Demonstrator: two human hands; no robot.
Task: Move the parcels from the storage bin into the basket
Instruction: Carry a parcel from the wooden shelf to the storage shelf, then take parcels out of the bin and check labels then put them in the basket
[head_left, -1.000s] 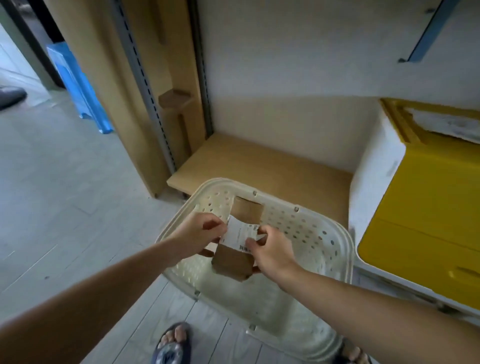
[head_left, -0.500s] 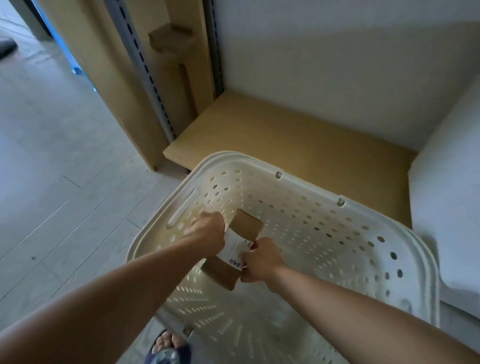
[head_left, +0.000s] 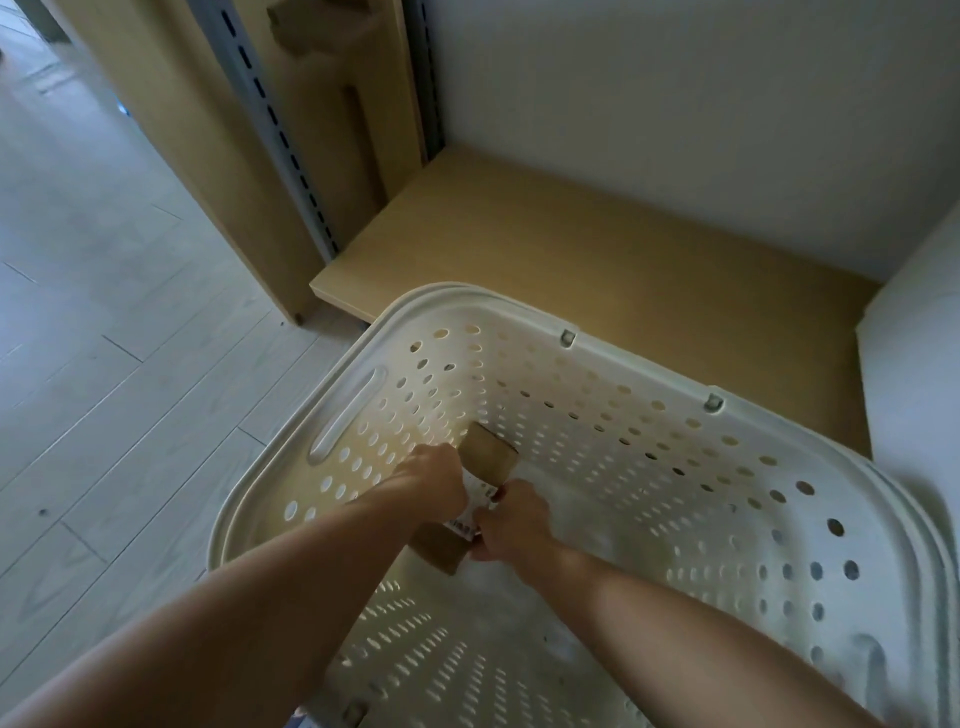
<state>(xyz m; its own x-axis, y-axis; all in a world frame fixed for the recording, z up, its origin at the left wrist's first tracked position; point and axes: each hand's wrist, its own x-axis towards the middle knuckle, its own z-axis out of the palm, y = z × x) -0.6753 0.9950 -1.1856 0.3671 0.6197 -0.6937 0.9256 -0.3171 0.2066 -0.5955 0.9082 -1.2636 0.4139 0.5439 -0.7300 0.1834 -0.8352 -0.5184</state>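
Cardboard parcel pinched between my left hand and right hand, long axis pointing away, low inside the basket.

There is one brown parcel with one white label, one perforated white basket, two hands, the left hand and the right hand, one wooden shelf, and two slotted metal uprights.

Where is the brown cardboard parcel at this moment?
In the head view, the brown cardboard parcel is inside the white perforated plastic basket, near its left wall, gripped between the left hand and right hand.
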